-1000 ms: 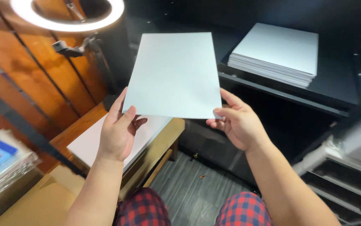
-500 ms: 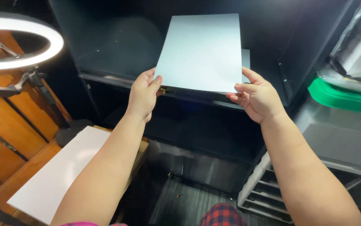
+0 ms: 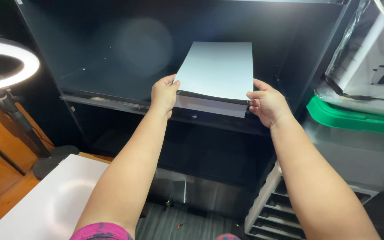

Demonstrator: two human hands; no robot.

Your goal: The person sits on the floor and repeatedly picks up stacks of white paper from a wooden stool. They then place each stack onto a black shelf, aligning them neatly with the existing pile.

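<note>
Landmark: black shelf (image 3: 112,95). Left of it, a lit ring light (image 3: 9,64); below it, a white board (image 3: 45,204). At the shelf's front edge, left hand (image 3: 164,94), grip closed on the pale sheet (image 3: 218,69), which hovers just above a paper stack (image 3: 210,106) on the shelf. Right hand (image 3: 268,106) pinches the sheet's right corner. Right of the shelf, a green-lidded bin (image 3: 352,120).

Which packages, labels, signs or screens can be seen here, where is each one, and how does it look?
Appliance box: far right, on the green-lidded bin; white carton in clear plastic wrap, with a small picture of a rice cooker on its side.
No signs or screens are in view; the pale sheet in the left hand and right hand is blank.
</note>
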